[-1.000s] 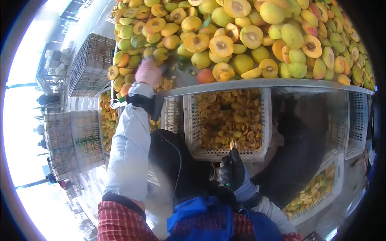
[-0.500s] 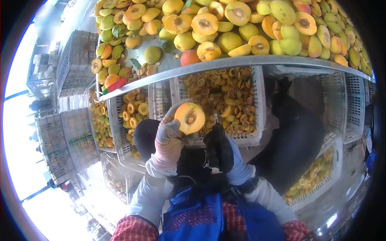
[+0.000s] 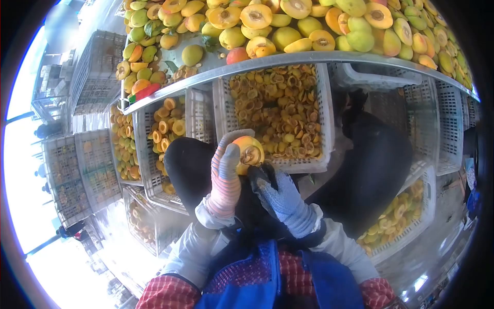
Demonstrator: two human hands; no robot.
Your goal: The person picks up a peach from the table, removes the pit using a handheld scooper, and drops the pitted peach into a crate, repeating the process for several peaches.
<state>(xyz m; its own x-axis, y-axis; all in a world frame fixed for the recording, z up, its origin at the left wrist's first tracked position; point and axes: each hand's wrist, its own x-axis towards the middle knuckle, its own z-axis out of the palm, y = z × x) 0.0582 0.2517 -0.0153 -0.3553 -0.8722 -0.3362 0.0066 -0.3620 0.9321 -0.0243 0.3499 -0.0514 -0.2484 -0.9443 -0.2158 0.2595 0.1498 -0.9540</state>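
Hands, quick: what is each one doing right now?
Left hand, in a pink striped knit glove: closed around a cut yellow-orange fruit half.
Right hand, in a blue-grey glove: at the fruit half; whether it holds a tool cannot be told.

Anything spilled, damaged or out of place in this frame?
Nothing stands out. The left hand holds a halved fruit with the right hand against it; cut pieces lie inside the white crate, and the whole fruit sits piled on the table.
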